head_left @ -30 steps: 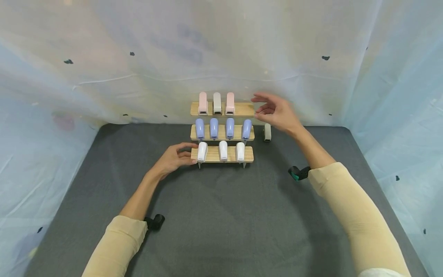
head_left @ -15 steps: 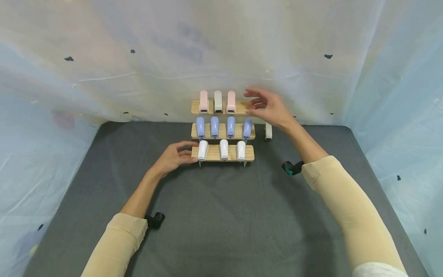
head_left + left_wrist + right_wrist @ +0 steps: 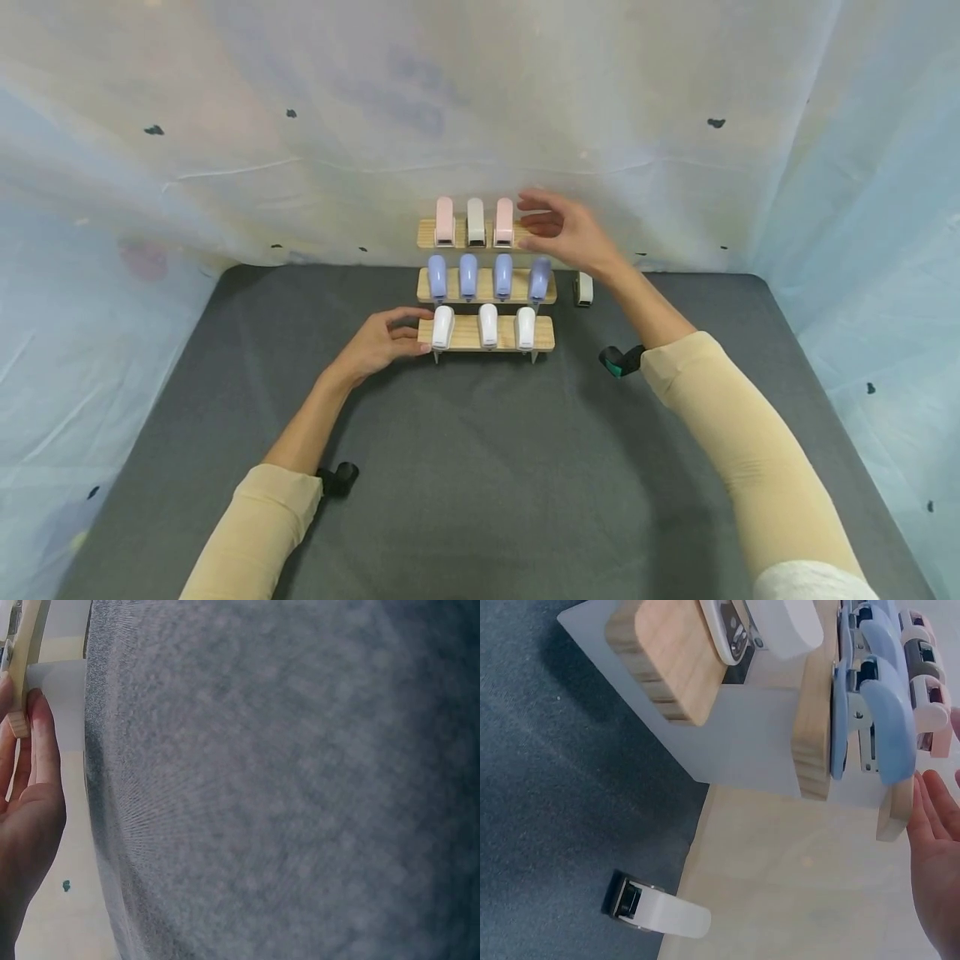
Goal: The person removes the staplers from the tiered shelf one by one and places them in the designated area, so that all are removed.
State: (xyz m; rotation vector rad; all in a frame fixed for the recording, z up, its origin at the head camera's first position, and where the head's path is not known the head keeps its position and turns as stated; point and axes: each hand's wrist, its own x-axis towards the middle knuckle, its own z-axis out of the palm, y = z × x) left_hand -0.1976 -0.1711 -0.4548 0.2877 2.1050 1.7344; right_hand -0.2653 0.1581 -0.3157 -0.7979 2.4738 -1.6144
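A three-step wooden stand [image 3: 467,333] holds small staplers. Three white staplers [image 3: 488,326] occupy its bottom step and several blue ones [image 3: 468,277] the middle step. On the top step [image 3: 425,234], a grey stapler [image 3: 476,222] sits between a left pink stapler [image 3: 445,221] and a right pink stapler [image 3: 504,222]. My left hand [image 3: 375,343] grips the bottom step's left end, thumb and fingers on either side of the board in the left wrist view. Beside the right pink stapler, my right hand [image 3: 576,240] has its fingers spread over the top step's right end, holding nothing.
A light grey stapler [image 3: 584,288] stands on the dark grey cloth-covered table [image 3: 480,467], right of the stand. Pale curtain-like sheeting [image 3: 480,100] rises behind the table and along both sides. Black straps with small devices hang at both wrists.
My right hand has moved left from outside the top step's right end to over it, close to the right pink stapler. My left hand keeps its hold on the bottom step.
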